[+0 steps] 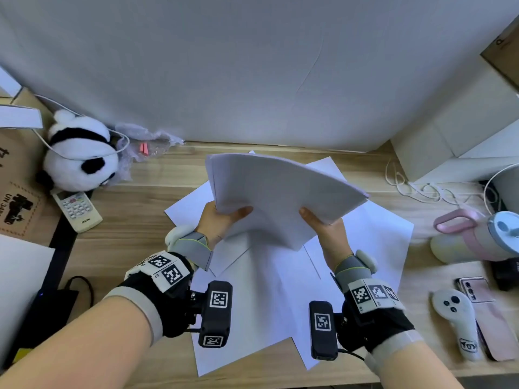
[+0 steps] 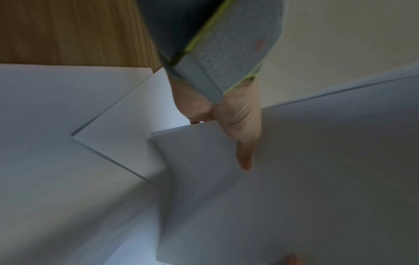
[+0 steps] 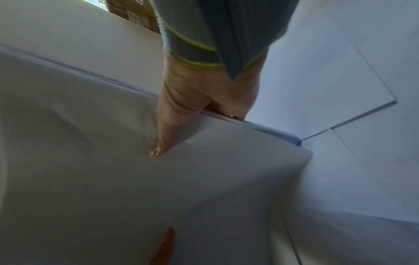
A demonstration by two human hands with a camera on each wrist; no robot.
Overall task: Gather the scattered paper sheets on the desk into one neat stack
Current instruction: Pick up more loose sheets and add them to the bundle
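Note:
A thick bundle of white paper sheets (image 1: 278, 189) is held up above the desk, bowed upward in the middle. My left hand (image 1: 222, 220) grips its left near edge, thumb on top and fingers underneath. My right hand (image 1: 323, 223) grips the right near edge the same way. The left wrist view shows my left hand (image 2: 238, 125) with its thumb pressed on the bundle (image 2: 306, 179); the right wrist view shows my right hand (image 3: 195, 100) with its thumb on the bundle (image 3: 113, 179). Several loose sheets (image 1: 266, 304) lie fanned at different angles on the wooden desk (image 1: 134, 248) beneath.
A panda plush (image 1: 80, 153) and a white remote (image 1: 77, 210) sit at the left, by a cardboard box (image 1: 16, 197). At the right are a pink-handled bottle (image 1: 477, 237), a white controller (image 1: 455, 324), a pink phone (image 1: 483, 313) and cables (image 1: 421, 189). A white backdrop (image 1: 252, 66) rises behind.

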